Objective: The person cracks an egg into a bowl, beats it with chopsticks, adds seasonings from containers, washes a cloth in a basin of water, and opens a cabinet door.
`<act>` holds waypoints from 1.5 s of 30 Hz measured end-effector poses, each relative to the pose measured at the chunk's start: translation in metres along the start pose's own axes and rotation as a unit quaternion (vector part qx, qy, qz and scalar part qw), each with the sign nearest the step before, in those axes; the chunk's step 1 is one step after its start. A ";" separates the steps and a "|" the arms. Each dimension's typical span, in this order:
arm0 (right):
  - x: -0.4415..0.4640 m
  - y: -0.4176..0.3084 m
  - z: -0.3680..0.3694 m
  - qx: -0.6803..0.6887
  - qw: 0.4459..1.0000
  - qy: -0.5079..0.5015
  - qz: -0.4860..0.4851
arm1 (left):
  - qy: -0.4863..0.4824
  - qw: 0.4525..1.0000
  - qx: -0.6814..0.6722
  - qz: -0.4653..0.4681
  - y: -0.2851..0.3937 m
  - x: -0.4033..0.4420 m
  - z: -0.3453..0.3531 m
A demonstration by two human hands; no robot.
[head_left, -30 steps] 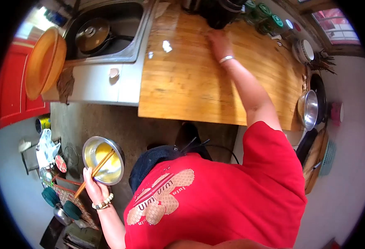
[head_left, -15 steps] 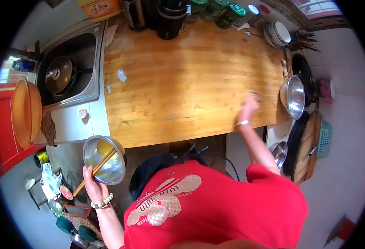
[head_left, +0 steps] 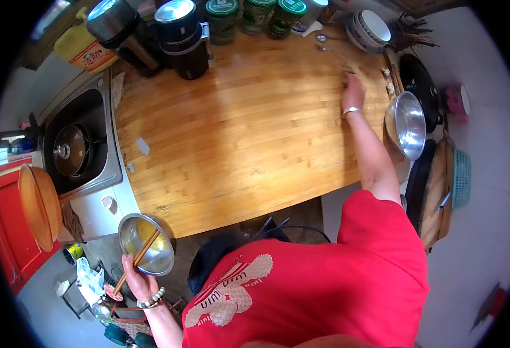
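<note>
My left hand (head_left: pixel 140 282) holds a metal bowl (head_left: pixel 165 255) by its lower left side, with a pair of wooden chopsticks (head_left: pixel 144 251) pinned across the rim. Yellow liquid (head_left: pixel 144 232) shows inside the bowl. On the far right, my right hand (head_left: pixel 353 93) reaches over the wooden table (head_left: pixel 249 145), its fingers near a small dark item (head_left: pixel 348 71) and a little short of the spoons (head_left: pixel 322 37). Whether its fingers grip that item cannot be made out.
Green-lidded jars (head_left: pixel 259 14) and a black flask (head_left: pixel 184 52) line the back. Stacked bowls (head_left: pixel 368 32) and another metal bowl (head_left: pixel 407 124) stand at the right. A sink (head_left: pixel 115 165) with a lidded pan (head_left: pixel 71 151) lies left, beside an eggshell (head_left: pixel 107 202).
The view has turned toward the right. My right hand has gone from the black container, across the table's right side, to near the spoons. The bowl and chopsticks remain in my left hand.
</note>
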State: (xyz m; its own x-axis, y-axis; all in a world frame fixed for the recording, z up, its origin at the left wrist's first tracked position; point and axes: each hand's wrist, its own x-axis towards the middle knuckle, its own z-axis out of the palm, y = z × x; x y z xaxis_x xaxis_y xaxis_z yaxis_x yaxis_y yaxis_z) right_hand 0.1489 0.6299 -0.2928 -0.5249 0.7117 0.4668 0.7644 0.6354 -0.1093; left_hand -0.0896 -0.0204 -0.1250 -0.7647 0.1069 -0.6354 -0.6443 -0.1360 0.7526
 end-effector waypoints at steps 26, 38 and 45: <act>-0.156 -0.138 -0.146 -0.053 0.941 -0.335 -0.023 | 0.063 0.974 -0.189 0.105 -0.002 -0.049 -0.100; -0.108 -0.721 -0.200 0.580 0.593 -0.522 -0.197 | 0.285 0.890 -0.304 0.186 -0.076 -0.189 -0.334; -0.109 -0.978 -0.192 0.726 0.502 -0.463 0.083 | 0.371 0.816 -0.377 0.235 -0.148 -0.259 -0.421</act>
State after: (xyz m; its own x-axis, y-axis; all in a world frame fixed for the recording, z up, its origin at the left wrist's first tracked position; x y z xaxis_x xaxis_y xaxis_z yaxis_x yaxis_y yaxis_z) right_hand -0.4695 -0.1270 -0.0684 -0.9621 0.1971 -0.1885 0.1007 -0.3858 -0.9171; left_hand 0.2059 -0.4425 -0.1447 -0.5329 -0.7185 -0.4470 0.1196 -0.5869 0.8008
